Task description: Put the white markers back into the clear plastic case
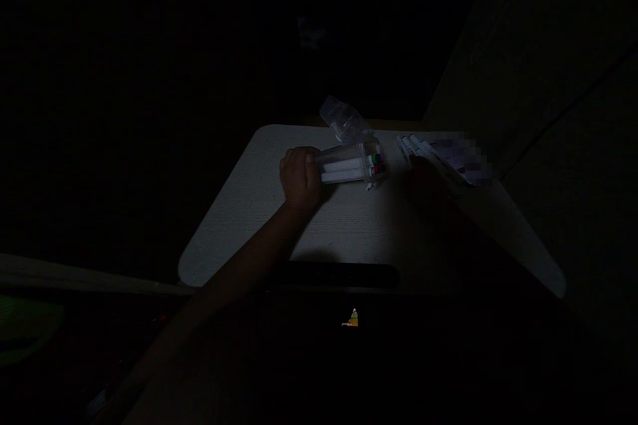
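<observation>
My left hand [301, 176] is closed around the base of a clear plastic case [341, 163], which lies on its side with its mouth to the right. Inside are several white marker pens [343, 170] whose green, purple and red ends show at the mouth. The clear lid [345, 119] stands open behind the case. On the right, my right hand [428, 182] is in deep shadow at several loose white markers [415, 145]. Its fingers are too dark to make out, so whether it holds one of them cannot be told.
A pale small table [339, 222] with rounded corners carries everything, and a dark slot [343, 274] runs along its near edge. Beside the loose markers lies a purplish, blurred flat packet [461, 158]. The surroundings are almost black, with a green shape [30, 325] at lower left.
</observation>
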Available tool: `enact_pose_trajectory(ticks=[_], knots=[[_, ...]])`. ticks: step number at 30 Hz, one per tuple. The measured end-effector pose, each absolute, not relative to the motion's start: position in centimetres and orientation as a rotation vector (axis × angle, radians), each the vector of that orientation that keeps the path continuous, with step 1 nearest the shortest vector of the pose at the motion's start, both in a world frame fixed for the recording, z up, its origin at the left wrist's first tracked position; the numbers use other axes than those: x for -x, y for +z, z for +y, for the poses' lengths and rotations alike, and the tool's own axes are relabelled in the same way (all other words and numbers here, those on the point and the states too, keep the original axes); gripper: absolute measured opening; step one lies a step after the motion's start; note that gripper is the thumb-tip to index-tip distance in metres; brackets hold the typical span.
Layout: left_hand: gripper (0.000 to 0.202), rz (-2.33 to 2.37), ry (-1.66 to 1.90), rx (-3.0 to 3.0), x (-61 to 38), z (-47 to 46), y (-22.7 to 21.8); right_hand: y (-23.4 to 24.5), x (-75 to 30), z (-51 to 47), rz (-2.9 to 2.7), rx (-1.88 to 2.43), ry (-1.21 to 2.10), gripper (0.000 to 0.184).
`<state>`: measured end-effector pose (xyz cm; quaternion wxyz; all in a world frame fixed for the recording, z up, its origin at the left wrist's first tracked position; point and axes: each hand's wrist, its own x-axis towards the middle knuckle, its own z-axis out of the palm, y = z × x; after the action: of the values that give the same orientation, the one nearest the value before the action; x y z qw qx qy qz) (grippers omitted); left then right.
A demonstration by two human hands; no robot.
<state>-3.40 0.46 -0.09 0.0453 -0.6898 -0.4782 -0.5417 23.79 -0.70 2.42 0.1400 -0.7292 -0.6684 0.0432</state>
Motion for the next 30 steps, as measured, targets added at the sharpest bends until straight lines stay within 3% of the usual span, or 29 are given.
enact_pose_trajectory(ticks=[7,14,22,30], knots=[[0.067,-1.439,-1.640,2.107,3.5,0.5,-0.1,3.0,-24.2,-0.9,-1.901,2.133,0.160,0.055],[0.066,-1.384,-1.638,2.067,3.4,0.4,-0.1,2.6,-25.1,-0.3,-1.846,2.064,0.091,0.041],[0.065,-1.378,-1.638,2.053,3.4,0.7,-0.2,2.6,-25.6,0.1,-1.548,1.804,-0.066,0.037],[0.068,-1.389,-1.657,2.043,3.4,0.6,-0.3,4.0,-25.4,-0.1,-1.317,1.508,-0.170,0.020]])
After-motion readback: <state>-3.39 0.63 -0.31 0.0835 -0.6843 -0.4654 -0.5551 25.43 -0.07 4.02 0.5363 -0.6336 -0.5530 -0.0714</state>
